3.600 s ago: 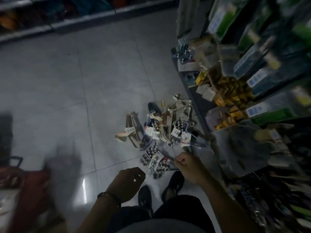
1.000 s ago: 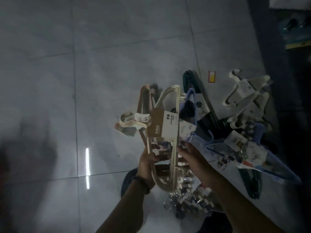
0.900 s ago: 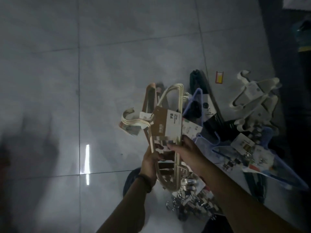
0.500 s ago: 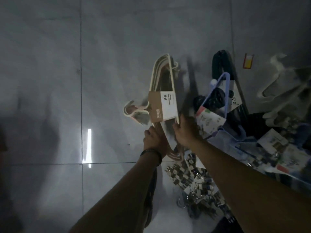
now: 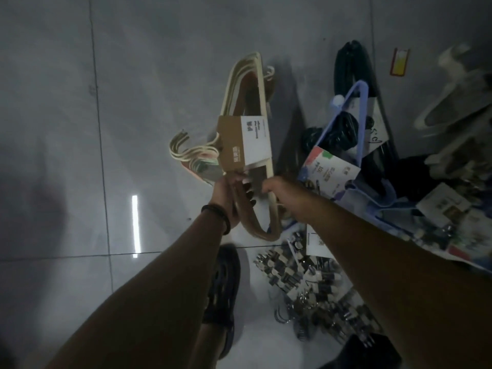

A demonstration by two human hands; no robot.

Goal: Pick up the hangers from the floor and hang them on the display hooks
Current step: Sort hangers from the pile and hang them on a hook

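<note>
The white hangers at the right edge are blurred and cut off.

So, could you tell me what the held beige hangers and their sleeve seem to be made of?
The beige hangers look like moulded plastic, smooth and matt: thin, uniform, rounded bars, though the dim light leaves it open. The sleeve looks like brown cardboard with a white printed panel: flat faces, sharp folds.

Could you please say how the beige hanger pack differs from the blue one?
The beige hanger pack is held in the left hand and right hand; the blue hanger pack lies on the floor. Beige wears a brown and white sleeve, blue a colourful card. Both are labelled bundles.
</note>
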